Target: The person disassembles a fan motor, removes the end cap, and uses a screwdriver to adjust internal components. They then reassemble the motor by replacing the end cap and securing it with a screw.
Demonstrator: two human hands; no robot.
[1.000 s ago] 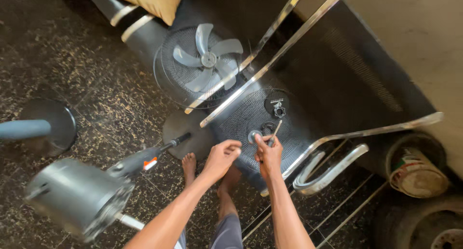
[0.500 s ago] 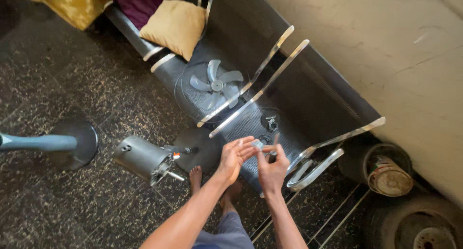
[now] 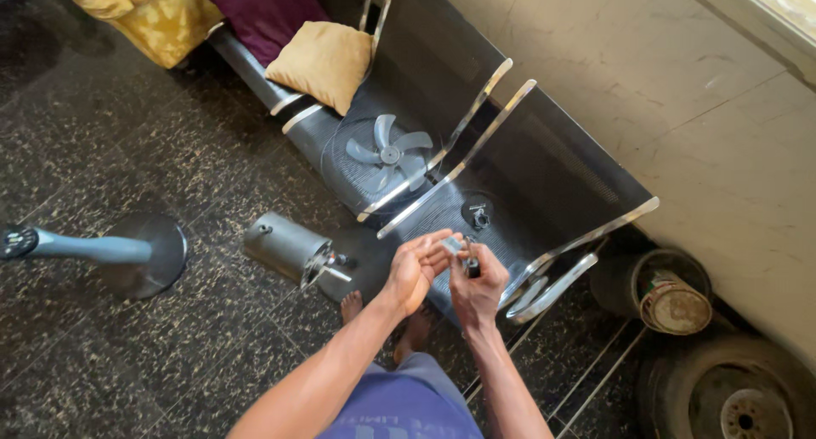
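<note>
Left hand (image 3: 416, 271): lower centre of frame, fingers curled, tips pinching a small pale part (image 3: 452, 245) from the left.
Right hand (image 3: 478, 288): just right of and below the left, clenched on a small dark piece (image 3: 471, 267); whether it also touched the pale part could not be told.
Pale part: sat between both hands, at their fingertips, slightly nearer the left; too small to show a long axis.
Motor (image 3: 285, 246): grey cylinder on the floor, left of the hands, shaft end pointing right toward them.
Stand (image 3: 102, 250): blue pole and round base, far left.
Bench (image 3: 586, 171): dark seats beyond the hands, carrying small hardware (image 3: 478, 214) just above them.
Fan blade (image 3: 389, 154): on the next seat, upper centre.
Cushion (image 3: 323, 63): tan, farthest, upper left.
</note>
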